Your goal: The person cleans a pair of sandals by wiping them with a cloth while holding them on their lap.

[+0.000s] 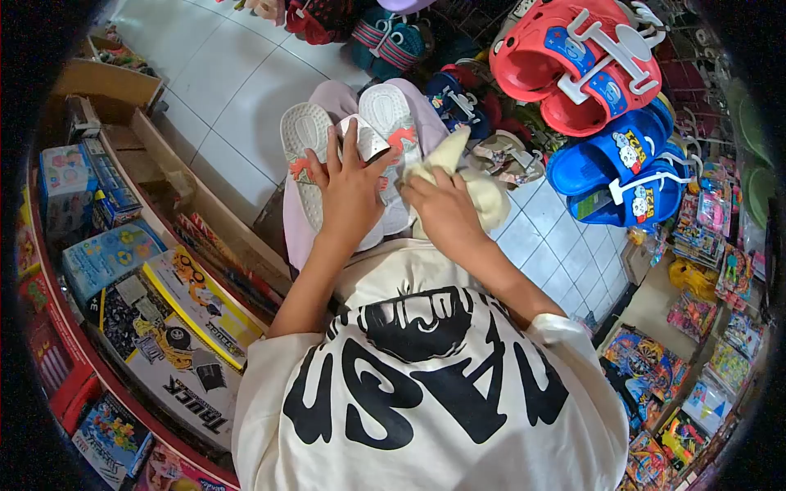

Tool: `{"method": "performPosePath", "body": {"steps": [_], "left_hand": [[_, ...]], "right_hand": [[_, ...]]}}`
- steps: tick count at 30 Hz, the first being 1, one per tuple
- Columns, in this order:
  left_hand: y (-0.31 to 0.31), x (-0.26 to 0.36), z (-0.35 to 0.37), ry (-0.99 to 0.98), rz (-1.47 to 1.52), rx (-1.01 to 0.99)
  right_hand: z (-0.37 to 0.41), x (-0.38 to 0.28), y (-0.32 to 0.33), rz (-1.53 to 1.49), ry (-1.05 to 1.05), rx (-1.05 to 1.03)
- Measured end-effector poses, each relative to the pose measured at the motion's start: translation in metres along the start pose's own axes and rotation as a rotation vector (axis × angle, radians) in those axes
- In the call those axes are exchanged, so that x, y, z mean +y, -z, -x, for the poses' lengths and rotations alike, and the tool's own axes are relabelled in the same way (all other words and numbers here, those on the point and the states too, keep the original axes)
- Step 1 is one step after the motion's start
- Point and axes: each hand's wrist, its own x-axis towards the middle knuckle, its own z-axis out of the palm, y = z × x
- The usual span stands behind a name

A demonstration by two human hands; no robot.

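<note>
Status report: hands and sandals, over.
Left hand flat on white sandals, soles up. Right hand grips cream cloth beside them. Red clogs hang close, clear of hands.

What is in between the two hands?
A white sandal lies between the left hand and the right hand, which holds a cream cloth. The head view shows it.

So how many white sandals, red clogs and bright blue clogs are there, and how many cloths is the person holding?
White sandals: 2, under the left hand
Red clogs: 2
Blue clogs: 2
Cloth: 1, in the right hand
Total: 7
</note>
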Motion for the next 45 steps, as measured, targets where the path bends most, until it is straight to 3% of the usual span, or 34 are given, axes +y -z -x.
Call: {"method": "performPosePath", "body": {"steps": [8,11,15,22,25,29,30,37,39,43,45], "left_hand": [[0.001,-0.006,0.001,-0.033,0.056,0.034],[0.002,-0.013,0.0,-0.033,0.076,0.047],[0.001,-0.015,0.0,-0.02,0.08,0.039],[0.0,-0.01,0.001,-0.025,0.099,0.061],[0.0,-0.009,0.002,-0.026,0.086,0.077],[0.001,-0.013,0.002,-0.02,0.12,0.053],[0.002,-0.014,0.002,-0.016,0.128,0.037],[0.015,-0.02,0.0,-0.037,0.202,-0.01],[0.018,-0.016,-0.002,0.027,0.223,0.027],[0.028,-0.01,-0.013,-0.219,-0.025,-0.063],[0.029,-0.008,-0.025,-0.275,0.033,-0.039]], "right_hand": [[0.012,0.019,0.041,-0.305,-0.023,-0.257],[-0.013,0.007,0.03,-0.343,-0.071,0.202],[-0.012,-0.002,-0.023,-0.055,0.016,0.145],[0.022,-0.002,0.01,-0.229,0.152,-0.263],[0.018,0.014,0.026,-0.369,0.116,-0.219],[-0.01,0.006,-0.004,-0.244,0.058,0.274],[-0.008,0.004,-0.028,-0.091,0.096,0.211],[0.013,0.012,0.033,-0.473,0.055,-0.215],[0.02,0.023,0.034,-0.569,0.042,-0.056],[0.028,0.032,0.042,-0.749,-0.045,0.095],[0.035,0.036,0.046,-0.813,-0.134,0.131]]}}
